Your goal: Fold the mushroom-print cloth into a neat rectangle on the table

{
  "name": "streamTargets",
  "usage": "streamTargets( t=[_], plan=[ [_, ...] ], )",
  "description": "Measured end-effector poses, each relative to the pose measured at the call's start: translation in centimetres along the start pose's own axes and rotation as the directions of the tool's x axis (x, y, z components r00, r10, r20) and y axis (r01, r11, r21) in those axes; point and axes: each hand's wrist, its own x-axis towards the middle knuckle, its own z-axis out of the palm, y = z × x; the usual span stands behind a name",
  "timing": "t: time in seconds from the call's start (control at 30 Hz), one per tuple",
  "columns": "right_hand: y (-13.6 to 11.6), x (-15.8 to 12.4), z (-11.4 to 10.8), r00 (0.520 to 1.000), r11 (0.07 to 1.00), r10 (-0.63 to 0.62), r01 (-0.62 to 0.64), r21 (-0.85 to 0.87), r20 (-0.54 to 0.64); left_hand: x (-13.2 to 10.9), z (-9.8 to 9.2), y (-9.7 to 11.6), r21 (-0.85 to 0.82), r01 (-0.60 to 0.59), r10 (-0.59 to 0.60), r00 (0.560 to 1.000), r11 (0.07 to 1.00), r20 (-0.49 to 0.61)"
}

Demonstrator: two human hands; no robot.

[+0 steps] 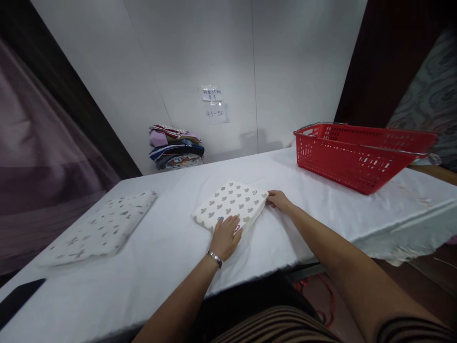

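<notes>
A folded white cloth (228,202) with small grey mushroom-like prints and a few coloured ones lies on the white-covered table. My left hand (226,234) rests on its near edge with fingers stretched out and flat. A silver bracelet (214,258) circles that wrist. At the cloth's right corner, my right hand (279,199) has its fingers closed on the edge; the fingertips are partly hidden. Farther left lies a second folded white cloth (103,228) with scattered dark prints, touched by neither hand.
A red plastic basket (342,162) with metal handles stands at the table's right rear. Several folded fabrics (176,147) are stacked against the white wall (200,43). A dark flat object (19,297) lies at the left front. Curtains hang on the left.
</notes>
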Motion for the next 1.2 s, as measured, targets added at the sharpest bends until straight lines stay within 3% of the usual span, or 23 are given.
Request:
streamTargets(
  t=[0.37, 0.57, 0.9, 1.2],
  plan=[
    [-0.9, -0.5, -1.0, 0.983, 0.997, -0.043, 0.054, -0.057, 0.181, -0.2, 0.7, 0.6, 0.036, 0.010, -0.007, 0.996, 0.999, -0.086],
    [-0.8, -0.3, -0.4, 0.989, 0.988, -0.079, 0.094, -0.120, 0.128, -0.1, 0.9, 1.4, 0.095, 0.023, -0.016, 0.997, 0.995, -0.078],
    [-1.0, 0.1, -0.1, 0.996, 0.988, -0.039, 0.051, -0.148, 0.086, -0.1, 0.9, 1.6, 0.135, 0.032, -0.022, 0.997, 0.990, -0.071],
    [-0.6, 0.9, 0.3, 0.999, 0.982, -0.029, 0.026, -0.188, -0.017, -0.1, 0.8, 1.7, 0.085, 0.027, -0.023, 0.998, 0.996, -0.051]
  ],
)
